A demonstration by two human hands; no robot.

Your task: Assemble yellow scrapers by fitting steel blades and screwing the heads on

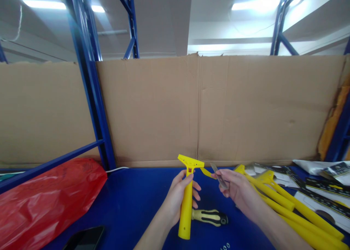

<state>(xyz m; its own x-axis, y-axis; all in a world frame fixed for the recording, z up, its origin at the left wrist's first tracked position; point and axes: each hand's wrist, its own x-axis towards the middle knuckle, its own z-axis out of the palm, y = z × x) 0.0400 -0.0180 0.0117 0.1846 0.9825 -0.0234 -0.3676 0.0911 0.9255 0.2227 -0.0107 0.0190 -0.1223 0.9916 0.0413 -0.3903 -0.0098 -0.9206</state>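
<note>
My left hand is wrapped round the yellow handle of a scraper, which stands nearly upright with its wide head at the top. My right hand pinches a thin, greyish flat blade between thumb and fingers. A small yellow strip shows between the scraper head and my right fingertips; whether it is held or joined to the head, I cannot tell. Behind the scraper lies a screwdriver with a cream and black grip, its shaft hidden. Several small metal nuts or washers sit at the bottom edge.
More yellow scraper handles are piled at the right, beside black and white packaging. At the left lie a red plastic bag and a dark phone. Cardboard and blue rack posts stand behind the blue tabletop.
</note>
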